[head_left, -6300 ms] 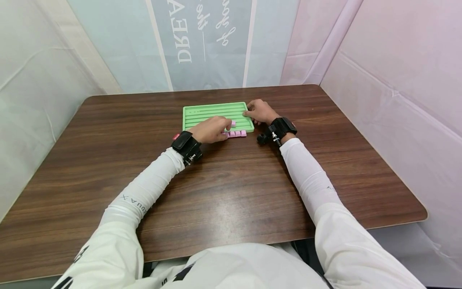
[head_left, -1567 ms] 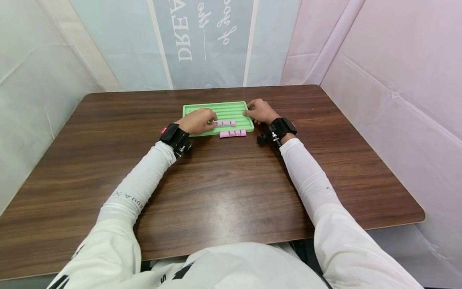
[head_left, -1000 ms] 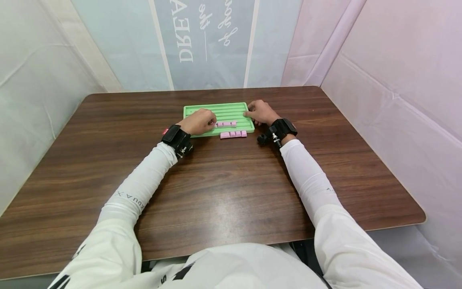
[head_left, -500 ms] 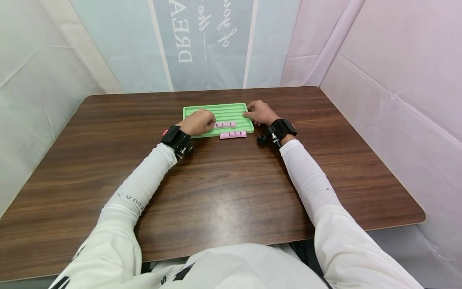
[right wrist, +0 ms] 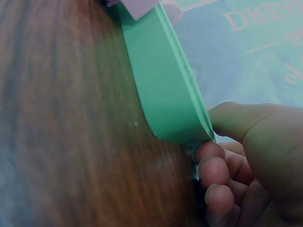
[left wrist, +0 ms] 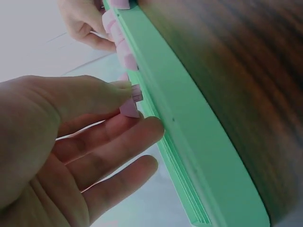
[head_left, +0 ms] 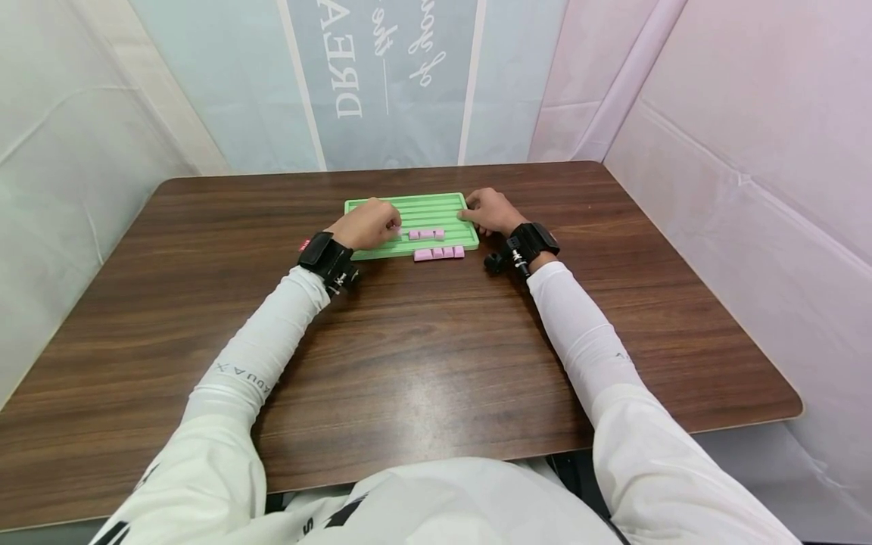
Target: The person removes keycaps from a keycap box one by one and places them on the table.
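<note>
My left hand pinches a pink keycap between thumb and index finger over the left part of a green ridged tray. In the left wrist view the keycap's stem side shows close to the tray's rim, the other fingers spread beside it. My right hand holds the tray's right edge, thumb at the top of the rim and curled fingers against its outer side. Three pink keycaps sit in a row in one of the tray's grooves, right of my left hand.
Another row of pink keycaps lies along the tray's front edge. The brown wooden table stretches around the tray, with a printed curtain behind it and pale fabric walls at both sides.
Over several seconds my left hand has gone from the front keycaps to the tray's left part, and more keycaps show in the groove. Lately it shifted slightly left; my right hand stayed put.
</note>
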A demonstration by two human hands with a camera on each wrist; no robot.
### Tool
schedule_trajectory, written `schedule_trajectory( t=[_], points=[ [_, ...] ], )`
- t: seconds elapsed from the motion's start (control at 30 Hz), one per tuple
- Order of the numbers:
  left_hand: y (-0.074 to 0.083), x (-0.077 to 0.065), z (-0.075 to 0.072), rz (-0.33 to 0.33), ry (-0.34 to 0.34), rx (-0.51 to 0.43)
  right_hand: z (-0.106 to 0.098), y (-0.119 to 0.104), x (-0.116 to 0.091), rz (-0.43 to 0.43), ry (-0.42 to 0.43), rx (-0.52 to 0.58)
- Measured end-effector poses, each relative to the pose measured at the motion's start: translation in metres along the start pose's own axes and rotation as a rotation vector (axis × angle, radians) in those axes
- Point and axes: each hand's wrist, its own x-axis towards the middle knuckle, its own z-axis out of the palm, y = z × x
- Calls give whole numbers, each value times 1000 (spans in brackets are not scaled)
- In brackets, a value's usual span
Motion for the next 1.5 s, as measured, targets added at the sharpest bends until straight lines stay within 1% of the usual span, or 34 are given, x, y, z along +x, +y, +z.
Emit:
schedule_trajectory(
  t=[0.37,0.6,0.8,1.07,1.27,1.37,1.5],
  points=[
    [-1,-1,-11,-3,-45,-36,-1,-1,1,2,0,2],
    [3,-2,-17,-7,-78,-61,1,-1,0,4,-3,4],
    [4,-4,-24,-12,-111,-61,0,0,1,0,-1,0],
    [0,-8,-32,-70,-156,-72,0,-1,1,8,-2,5],
    [1,-8,-34,-91,-177,-58,0,-2,1,17,-2,-3],
    [2,-8,-36,-99,-191,-60,0,-2,1,19,-2,-6],
    [4,-8,-36,-81,-208,-69,0,-1,1,19,0,-6]
  ],
)
